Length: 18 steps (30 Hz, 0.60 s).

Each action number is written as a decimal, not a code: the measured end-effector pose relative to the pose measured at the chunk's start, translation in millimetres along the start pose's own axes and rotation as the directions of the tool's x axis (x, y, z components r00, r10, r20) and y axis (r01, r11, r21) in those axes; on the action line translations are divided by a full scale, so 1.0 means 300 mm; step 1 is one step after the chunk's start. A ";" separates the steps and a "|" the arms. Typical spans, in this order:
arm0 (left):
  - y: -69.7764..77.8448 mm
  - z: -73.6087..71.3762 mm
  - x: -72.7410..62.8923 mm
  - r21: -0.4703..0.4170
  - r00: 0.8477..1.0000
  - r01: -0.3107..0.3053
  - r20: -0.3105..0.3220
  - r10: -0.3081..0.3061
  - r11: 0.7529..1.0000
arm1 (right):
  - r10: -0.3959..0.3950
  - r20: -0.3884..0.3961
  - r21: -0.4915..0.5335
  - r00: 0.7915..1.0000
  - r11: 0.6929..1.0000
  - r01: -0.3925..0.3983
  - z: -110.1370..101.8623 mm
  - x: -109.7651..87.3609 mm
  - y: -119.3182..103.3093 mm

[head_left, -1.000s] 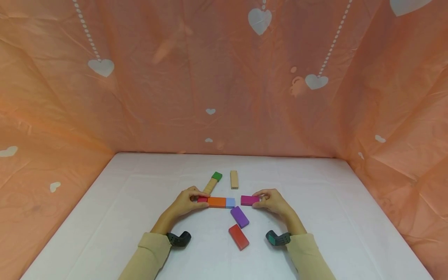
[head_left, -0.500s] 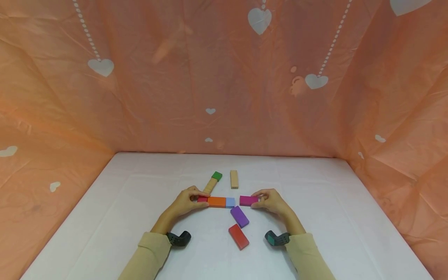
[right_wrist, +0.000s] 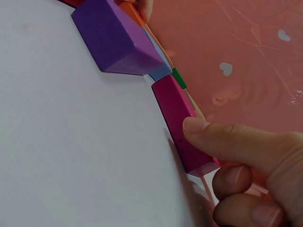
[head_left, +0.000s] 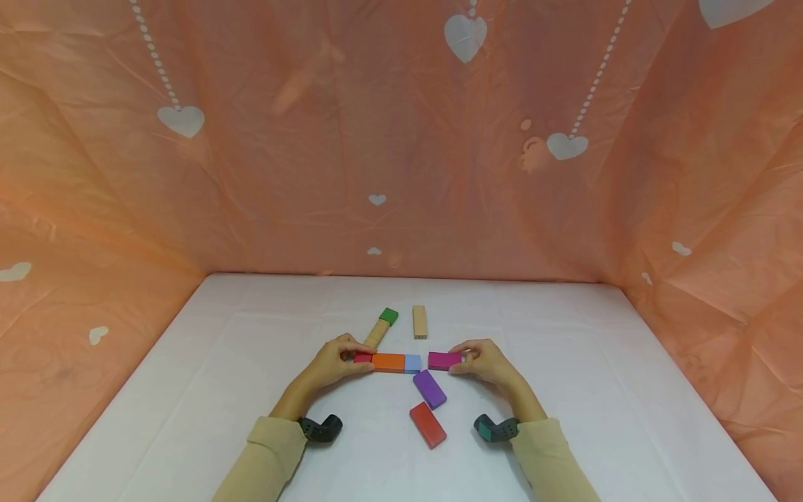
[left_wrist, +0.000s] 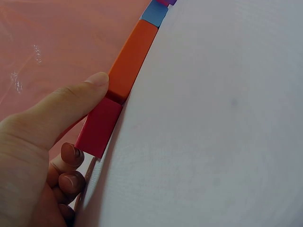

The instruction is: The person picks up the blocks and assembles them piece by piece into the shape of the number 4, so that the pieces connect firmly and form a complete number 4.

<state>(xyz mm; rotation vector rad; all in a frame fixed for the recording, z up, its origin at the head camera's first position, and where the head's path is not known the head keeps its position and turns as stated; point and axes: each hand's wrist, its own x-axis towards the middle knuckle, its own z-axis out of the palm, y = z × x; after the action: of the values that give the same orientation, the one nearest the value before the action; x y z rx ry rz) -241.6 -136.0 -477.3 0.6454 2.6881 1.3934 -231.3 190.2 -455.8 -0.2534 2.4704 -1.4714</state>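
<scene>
My left hand (head_left: pixel 332 361) pinches a crimson block (left_wrist: pixel 100 125) at the left end of a row, its thumb tip reaching the orange block (head_left: pixel 388 362) beside it. A light blue block (head_left: pixel 412 363) touches the orange one's right end. Between thumb and fingers, my right hand (head_left: pixel 492 361) grips a magenta block (head_left: pixel 442 360) by its right end. A small gap separates the magenta and light blue blocks in the head view. Just below that gap lies a purple block (head_left: pixel 429 389), set at a slant. The fingertips behind both held blocks are partly hidden.
A red block (head_left: pixel 428 425) lies slanted nearer the person. Behind the row, a plain wooden block (head_left: pixel 378 333) leans away at an angle with a green block (head_left: pixel 389 316) at its far end. Another plain wooden block (head_left: pixel 419 322) sits apart on the white table (head_left: pixel 564 328).
My right hand has slid slightly left with the magenta block, narrowing the gap to the light blue block. The left hand and the other blocks have stayed put.
</scene>
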 end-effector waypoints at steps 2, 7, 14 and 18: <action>-0.001 0.000 0.000 -0.001 1.000 0.004 0.001 -0.004 1.000 | 0.000 -0.002 -0.004 1.000 1.000 0.000 0.002 0.000 -0.002; -0.003 0.000 0.001 -0.006 1.000 0.012 0.007 -0.012 1.000 | -0.009 -0.003 -0.012 1.000 1.000 0.009 0.006 0.000 -0.003; -0.002 0.000 0.001 -0.012 1.000 0.021 0.007 -0.021 1.000 | -0.017 0.002 -0.024 1.000 1.000 0.017 0.010 0.000 -0.006; -0.001 0.001 0.001 -0.014 1.000 0.025 0.007 -0.025 1.000 | -0.013 0.003 -0.025 1.000 1.000 0.013 0.012 0.000 -0.009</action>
<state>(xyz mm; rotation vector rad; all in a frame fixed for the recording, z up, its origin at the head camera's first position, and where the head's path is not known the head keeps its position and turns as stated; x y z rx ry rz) -241.9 -136.1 -477.7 0.6117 2.6688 1.4006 -230.2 185.8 -455.1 -0.2766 2.4909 -1.4444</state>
